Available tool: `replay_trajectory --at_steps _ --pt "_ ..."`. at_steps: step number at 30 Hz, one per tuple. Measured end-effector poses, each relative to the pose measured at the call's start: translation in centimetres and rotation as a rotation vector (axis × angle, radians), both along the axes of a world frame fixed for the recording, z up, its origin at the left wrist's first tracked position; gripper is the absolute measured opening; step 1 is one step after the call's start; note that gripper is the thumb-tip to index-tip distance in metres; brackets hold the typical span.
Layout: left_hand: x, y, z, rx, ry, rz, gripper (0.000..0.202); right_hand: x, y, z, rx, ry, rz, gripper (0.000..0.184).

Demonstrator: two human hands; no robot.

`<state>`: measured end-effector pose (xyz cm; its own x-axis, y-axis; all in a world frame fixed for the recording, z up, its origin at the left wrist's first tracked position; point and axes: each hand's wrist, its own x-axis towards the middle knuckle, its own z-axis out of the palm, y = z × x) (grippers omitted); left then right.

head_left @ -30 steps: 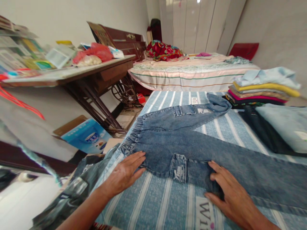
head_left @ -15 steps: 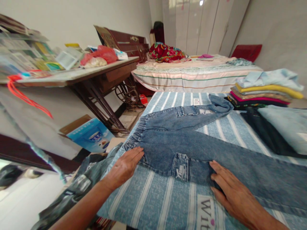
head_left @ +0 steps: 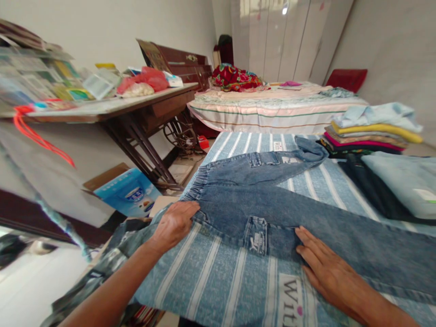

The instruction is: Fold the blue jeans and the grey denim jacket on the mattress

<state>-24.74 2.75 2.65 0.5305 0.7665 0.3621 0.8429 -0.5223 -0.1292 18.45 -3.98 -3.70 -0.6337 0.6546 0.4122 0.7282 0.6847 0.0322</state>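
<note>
A pair of blue washed jeans (head_left: 259, 200) lies spread across a blue-and-white striped cloth (head_left: 218, 281) on the bed. My left hand (head_left: 173, 223) rests at the waistband corner, fingers curled on the denim edge. My right hand (head_left: 323, 268) lies flat with fingers stretched out on the near leg, beside a patch pocket (head_left: 258, 236). The far leg runs up toward a stack of clothes.
Folded clothes (head_left: 374, 129) are stacked at the right, with dark and pale folded jeans (head_left: 398, 186) beside them. A wooden sewing table (head_left: 136, 106) loaded with clutter stands left. A blue box (head_left: 127, 195) sits on the floor. Another bed (head_left: 272, 106) lies beyond.
My left hand slid left and up along the waistband to its corner and its fingers curled. My right hand stayed flat on the leg. The view shifted slightly.
</note>
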Motion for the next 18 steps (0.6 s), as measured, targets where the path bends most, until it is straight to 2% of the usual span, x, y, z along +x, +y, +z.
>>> replay_trajectory --at_steps 5,8,13,18 --pt "0.2 0.8 1.2 -0.018 0.000 0.020 0.044 -0.2 0.0 -0.2 -0.004 0.031 -0.019 0.038" --pt "0.4 1.0 1.5 -0.017 -0.012 0.018 0.043 -0.2 0.0 -0.8 0.004 0.070 -0.038 0.040" --pt "-0.1 0.7 0.3 -0.018 0.028 0.040 0.050 0.1 0.2 -1.7 -0.002 0.086 -0.056 0.040" --pt "-1.1 0.7 -0.3 -0.018 0.050 0.033 0.050 0.7 0.6 -1.3 -0.009 0.114 -0.017 0.042"
